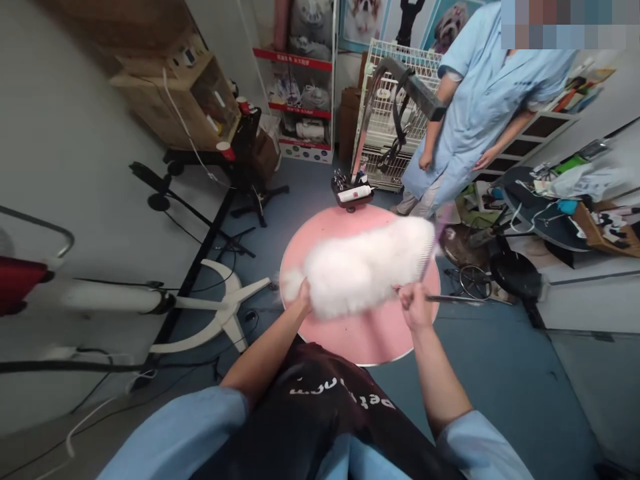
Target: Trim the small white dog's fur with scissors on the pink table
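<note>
A fluffy white dog (357,267) is on the round pink table (350,340) in front of me, its fur blurred and its head not distinguishable. At its left end my left hand (303,298) is closed on the fur, with the fingertips partly hidden. My right hand (416,305) is closed at the dog's lower right side. From that fist a purple comb (434,247) slants upward, its teeth against the fur at the dog's right end. A thin dark tool (457,299), possibly scissors, sticks out to the right of the same hand.
A dark metal arm (395,70) with hanging straps rises behind the table, above a small tray (367,200) holding a white tube. Beyond it stand a co-worker in blue (480,113) and a wire cage (385,100). White stand legs (227,310) and cables lie at left.
</note>
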The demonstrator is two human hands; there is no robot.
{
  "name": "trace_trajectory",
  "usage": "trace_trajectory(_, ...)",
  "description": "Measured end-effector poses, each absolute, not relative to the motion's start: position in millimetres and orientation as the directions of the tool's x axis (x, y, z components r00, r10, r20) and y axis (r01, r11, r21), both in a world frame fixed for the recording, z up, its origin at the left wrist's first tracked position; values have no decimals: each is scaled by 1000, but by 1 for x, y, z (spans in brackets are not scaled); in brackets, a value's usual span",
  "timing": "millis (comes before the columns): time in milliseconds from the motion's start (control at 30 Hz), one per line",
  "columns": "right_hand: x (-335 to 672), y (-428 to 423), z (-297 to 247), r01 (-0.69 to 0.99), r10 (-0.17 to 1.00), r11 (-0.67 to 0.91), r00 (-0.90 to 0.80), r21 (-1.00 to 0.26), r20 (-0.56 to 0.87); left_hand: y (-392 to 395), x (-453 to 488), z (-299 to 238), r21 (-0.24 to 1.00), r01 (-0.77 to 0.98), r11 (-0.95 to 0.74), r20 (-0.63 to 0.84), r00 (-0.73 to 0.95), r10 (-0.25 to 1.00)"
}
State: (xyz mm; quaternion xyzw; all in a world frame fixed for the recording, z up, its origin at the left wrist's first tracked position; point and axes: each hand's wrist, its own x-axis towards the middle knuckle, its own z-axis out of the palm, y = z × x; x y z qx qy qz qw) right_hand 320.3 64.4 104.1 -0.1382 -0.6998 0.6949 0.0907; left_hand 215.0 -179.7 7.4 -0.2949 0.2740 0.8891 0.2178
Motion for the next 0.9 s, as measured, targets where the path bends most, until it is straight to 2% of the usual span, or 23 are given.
trace_trajectory(100,318,68,101,169,155,80,-976,-982,-156,-182,214,24,370,-633,-680,-757,-630,174)
trace_trajectory(133,317,67,100,159,162,58,-976,-986,-148,-183,214,30,377,-644,-666,-758,-628,177)
trace_trajectory(233,317,68,96,67,368,-14,-927,-998,-67,-186,212,42,404,-653,-641,-748,-639,180)
trace_trajectory(267,317,69,95,87,359,1,-930,-996,-81,-187,212,44,408,-658,-633,-744,-641,187)
trace_trajectory(367,317,72,92,184,209,32,-962,-982,-174,-189,211,45,403,-677,-615,-736,-640,221)
trace_trajectory(400,317,73,92,169,246,0,-955,-986,-164,-189,210,44,404,-684,-607,-737,-637,228)
trace_trajectory(467,317,75,91,106,415,-44,-902,-993,-115,-190,210,40,412,-697,-587,-741,-631,229)
trace_trajectory(500,317,76,91,97,464,-33,-880,-995,-101,-190,209,38,419,-701,-577,-742,-630,227)
trace_trajectory(633,320,79,87,151,364,5,-921,-989,-139,-196,204,27,410,-681,-607,-720,-650,244)
trace_trajectory(733,323,83,83,82,536,-65,-837,-994,-105,-204,199,18,407,-686,-602,-691,-663,289)
trace_trajectory(767,323,84,82,93,544,-62,-832,-994,-111,-207,197,16,413,-694,-590,-674,-669,314)
trace_trajectory(867,323,87,81,114,467,-61,-875,-992,-129,-215,192,9,432,-699,-570,-597,-695,400)
trace_trajectory(900,323,88,83,71,496,-82,-862,-994,-103,-216,191,7,435,-697,-570,-582,-700,413)
